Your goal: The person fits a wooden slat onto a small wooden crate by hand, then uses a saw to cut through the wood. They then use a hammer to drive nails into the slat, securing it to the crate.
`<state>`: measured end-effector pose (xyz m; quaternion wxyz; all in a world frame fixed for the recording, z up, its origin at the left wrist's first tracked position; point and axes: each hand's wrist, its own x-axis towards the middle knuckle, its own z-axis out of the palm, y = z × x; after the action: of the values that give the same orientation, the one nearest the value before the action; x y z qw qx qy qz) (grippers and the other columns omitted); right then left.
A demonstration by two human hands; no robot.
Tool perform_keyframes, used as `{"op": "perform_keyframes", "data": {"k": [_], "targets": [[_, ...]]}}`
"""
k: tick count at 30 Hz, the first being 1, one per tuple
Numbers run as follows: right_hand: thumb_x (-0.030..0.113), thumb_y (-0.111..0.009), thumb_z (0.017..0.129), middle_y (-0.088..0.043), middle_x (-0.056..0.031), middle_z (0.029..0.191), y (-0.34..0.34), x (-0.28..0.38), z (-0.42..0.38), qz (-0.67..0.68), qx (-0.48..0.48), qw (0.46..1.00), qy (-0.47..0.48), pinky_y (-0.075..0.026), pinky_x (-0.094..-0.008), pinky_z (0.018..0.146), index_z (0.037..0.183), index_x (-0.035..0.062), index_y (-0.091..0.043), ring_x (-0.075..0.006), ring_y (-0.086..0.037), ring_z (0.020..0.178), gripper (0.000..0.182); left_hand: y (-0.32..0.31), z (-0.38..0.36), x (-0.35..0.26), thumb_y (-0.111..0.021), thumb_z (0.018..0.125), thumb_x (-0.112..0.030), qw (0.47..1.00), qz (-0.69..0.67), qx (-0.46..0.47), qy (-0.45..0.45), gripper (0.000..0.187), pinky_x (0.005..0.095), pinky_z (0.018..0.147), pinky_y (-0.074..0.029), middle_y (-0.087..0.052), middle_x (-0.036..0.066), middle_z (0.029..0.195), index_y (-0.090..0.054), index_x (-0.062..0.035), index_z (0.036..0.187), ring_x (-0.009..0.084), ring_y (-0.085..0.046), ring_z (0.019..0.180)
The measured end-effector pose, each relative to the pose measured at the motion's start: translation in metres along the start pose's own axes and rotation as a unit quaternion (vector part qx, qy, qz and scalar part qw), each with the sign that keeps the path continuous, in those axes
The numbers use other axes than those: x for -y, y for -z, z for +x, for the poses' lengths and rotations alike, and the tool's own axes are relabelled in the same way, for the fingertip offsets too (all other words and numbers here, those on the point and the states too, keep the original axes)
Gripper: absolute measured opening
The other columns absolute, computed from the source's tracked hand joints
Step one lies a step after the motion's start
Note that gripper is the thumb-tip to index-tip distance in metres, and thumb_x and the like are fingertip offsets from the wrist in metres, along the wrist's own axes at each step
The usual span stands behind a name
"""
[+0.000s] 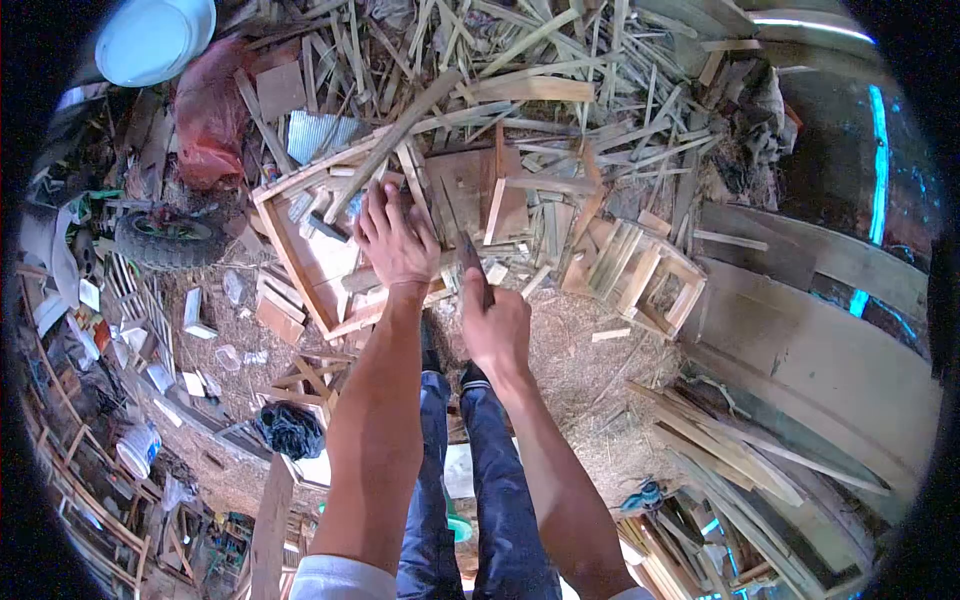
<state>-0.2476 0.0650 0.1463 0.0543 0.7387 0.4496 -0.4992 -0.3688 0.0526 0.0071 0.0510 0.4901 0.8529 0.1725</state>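
Note:
My left hand [398, 237] lies with its fingers stretched forward over the wooden box frame [292, 262], on or just above the pieces inside it. A hammer-like tool [328, 228] lies in the frame, left of that hand. A long curved wood strip [408, 115] runs across the frame's upper side, ending near my left fingers. My right hand [496, 325] is wrapped round the handle of a saw [467, 250], whose narrow blade points forward and slightly left, over the scraps right of the frame.
Piled wood strips [640, 125] fill the far side. A small wooden frame [645, 280] stands to the right, with long boards [780, 350] beyond it. At the left are a black wheel [170, 238], a red bag [210, 120] and a black plastic bag [290, 430].

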Motion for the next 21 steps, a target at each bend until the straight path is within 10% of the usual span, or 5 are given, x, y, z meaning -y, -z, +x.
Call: {"op": "perform_keyframes", "data": {"k": [4, 13, 16, 21], "targets": [[0.04, -0.054, 0.096, -0.048, 0.0001, 0.049, -0.03, -0.079, -0.005, 0.2, -0.023, 0.973, 0.109, -0.036, -0.0307, 0.047, 0.061, 0.0033, -0.057, -0.0105, -0.047, 0.046, 0.051, -0.002, -0.001, -0.002, -0.049, 0.087, -0.028, 1.0, 0.002, 0.003, 0.003, 0.056, 0.0504, 0.109, -0.022, -0.039, 0.017, 0.145, -0.043, -0.0033, 0.138, 0.0343, -0.035, 0.134], [0.044, -0.05, 0.098, -0.037, 0.0043, 0.047, -0.061, -0.143, 0.015, 0.323, -0.001, 0.94, 0.11, -0.031, -0.028, 0.045, 0.06, 0.0096, -0.047, -0.0085, -0.035, 0.043, 0.051, -0.002, -0.002, -0.002, -0.049, 0.087, -0.029, 1.0, -0.007, -0.016, 0.0, 0.053, 0.0501, 0.107, -0.024, -0.041, 0.017, 0.142, -0.046, -0.0037, 0.134, 0.0349, -0.038, 0.13], [0.054, -0.04, 0.096, -0.027, 0.0034, 0.043, -0.04, -0.148, 0.036, 0.67, 0.141, 0.723, -0.089, -0.036, -0.0339, 0.046, 0.057, 0.0168, -0.034, -0.0137, -0.031, 0.038, 0.054, -0.003, -0.003, 0.0, -0.049, 0.088, -0.029, 1.0, 0.005, -0.025, -0.002, 0.052, 0.0494, 0.107, -0.025, -0.043, 0.017, 0.141, -0.047, -0.0036, 0.134, 0.0347, -0.039, 0.129], [0.051, -0.047, 0.096, -0.03, 0.002, 0.045, -0.024, -0.114, 0.017, 0.56, 0.131, 0.818, -0.015, -0.033, -0.0306, 0.042, 0.057, 0.0134, -0.035, -0.0117, -0.031, 0.038, 0.055, -0.004, -0.003, 0.0, -0.048, 0.091, -0.03, 0.999, 0.025, -0.036, -0.017, 0.049, 0.049, 0.103, -0.028, -0.044, 0.018, 0.138, -0.046, -0.0054, 0.133, 0.0362, -0.042, 0.124]]}}
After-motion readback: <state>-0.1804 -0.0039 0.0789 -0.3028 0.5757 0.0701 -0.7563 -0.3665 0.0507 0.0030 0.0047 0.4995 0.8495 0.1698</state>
